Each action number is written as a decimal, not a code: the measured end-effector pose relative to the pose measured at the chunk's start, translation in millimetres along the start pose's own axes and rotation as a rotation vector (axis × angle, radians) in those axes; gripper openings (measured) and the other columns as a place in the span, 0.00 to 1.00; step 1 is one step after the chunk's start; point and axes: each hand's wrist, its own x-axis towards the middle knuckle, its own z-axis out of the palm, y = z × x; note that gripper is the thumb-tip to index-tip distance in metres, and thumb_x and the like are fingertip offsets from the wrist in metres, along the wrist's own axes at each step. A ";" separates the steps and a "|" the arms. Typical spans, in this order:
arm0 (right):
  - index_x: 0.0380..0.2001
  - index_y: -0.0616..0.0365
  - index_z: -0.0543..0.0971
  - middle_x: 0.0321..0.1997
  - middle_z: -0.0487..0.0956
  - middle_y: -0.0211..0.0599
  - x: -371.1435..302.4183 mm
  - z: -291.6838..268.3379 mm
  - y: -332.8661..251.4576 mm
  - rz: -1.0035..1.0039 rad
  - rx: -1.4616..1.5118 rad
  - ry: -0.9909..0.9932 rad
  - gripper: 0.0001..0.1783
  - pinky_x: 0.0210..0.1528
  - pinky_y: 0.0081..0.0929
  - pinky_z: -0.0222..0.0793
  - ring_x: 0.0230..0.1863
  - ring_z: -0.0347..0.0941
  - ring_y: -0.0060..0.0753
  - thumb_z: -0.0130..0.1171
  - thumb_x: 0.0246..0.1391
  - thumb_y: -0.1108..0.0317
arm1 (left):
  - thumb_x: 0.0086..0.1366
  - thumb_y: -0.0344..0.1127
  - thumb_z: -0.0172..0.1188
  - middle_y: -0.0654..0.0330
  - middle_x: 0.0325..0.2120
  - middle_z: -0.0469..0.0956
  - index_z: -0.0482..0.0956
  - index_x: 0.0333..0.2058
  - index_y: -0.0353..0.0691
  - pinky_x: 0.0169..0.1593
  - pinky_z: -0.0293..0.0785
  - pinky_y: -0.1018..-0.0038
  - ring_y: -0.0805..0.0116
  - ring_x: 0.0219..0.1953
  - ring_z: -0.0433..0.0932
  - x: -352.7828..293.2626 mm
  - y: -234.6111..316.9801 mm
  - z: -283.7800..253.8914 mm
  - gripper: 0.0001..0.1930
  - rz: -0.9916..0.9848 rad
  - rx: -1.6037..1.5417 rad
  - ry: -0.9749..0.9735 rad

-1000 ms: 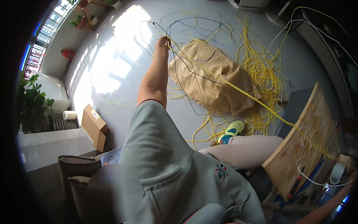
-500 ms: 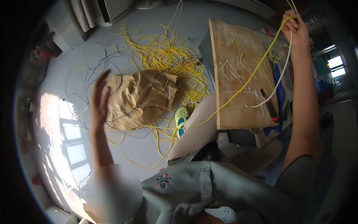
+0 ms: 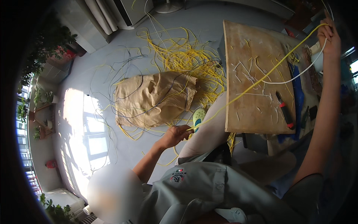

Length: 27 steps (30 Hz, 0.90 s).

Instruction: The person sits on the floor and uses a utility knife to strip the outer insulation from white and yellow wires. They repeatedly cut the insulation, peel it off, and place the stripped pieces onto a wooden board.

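My left hand (image 3: pixel 173 136) is closed on a yellow wire (image 3: pixel 250 89), low in front of my leg and just left of the clog. From there the wire runs up slantwise across the wooden board to my right hand (image 3: pixel 329 39), raised at the far right. That hand is closed on the yellow wire and also on a white wire (image 3: pixel 302 71), whose loose end hangs over the board. A heap of tangled yellow wire (image 3: pixel 186 52) lies on the floor beyond, partly beside a crumpled brown sack (image 3: pixel 151 99) with dark wires strewn over it.
The wooden board (image 3: pixel 238 112) on my right bears short white and yellow scraps and a red-and-black hand tool (image 3: pixel 285 111). My leg and a yellow-green clog (image 3: pixel 198 116) are beside it. Potted plants (image 3: pixel 41 130) stand along the left, near sunlit floor.
My left hand has come from above the sack, fingers apart, rightward and nearer to me, and has closed on the yellow wire. The yellow wire is now drawn straighter between my hands.
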 end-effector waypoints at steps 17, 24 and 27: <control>0.51 0.68 0.59 0.31 0.67 0.39 -95.4 -240.6 -139.5 0.189 0.111 0.163 0.18 0.12 0.11 0.55 0.27 0.61 0.24 0.34 0.61 0.69 | 0.54 0.29 0.56 0.54 0.27 0.75 0.74 0.33 0.37 0.35 0.70 0.68 0.56 0.31 0.74 14.4 25.3 -63.4 0.07 0.298 0.645 0.286; 0.49 0.63 0.63 0.44 0.68 0.42 -128.6 -324.8 -165.4 0.228 0.212 0.302 0.16 0.21 0.19 0.60 0.40 0.66 0.27 0.34 0.62 0.66 | 0.62 0.36 0.48 0.57 0.20 0.73 0.73 0.34 0.37 0.27 0.70 0.74 0.67 0.23 0.75 51.4 -3.6 -92.9 0.09 -0.085 0.388 0.493; 0.49 0.60 0.64 0.47 0.68 0.41 -136.2 -365.5 -206.3 0.344 0.281 0.193 0.16 0.25 0.21 0.61 0.41 0.68 0.26 0.34 0.62 0.64 | 0.65 0.43 0.45 0.62 0.28 0.77 0.74 0.38 0.35 0.32 0.70 0.78 0.75 0.28 0.72 75.9 -16.3 -96.2 0.17 0.006 0.015 -0.296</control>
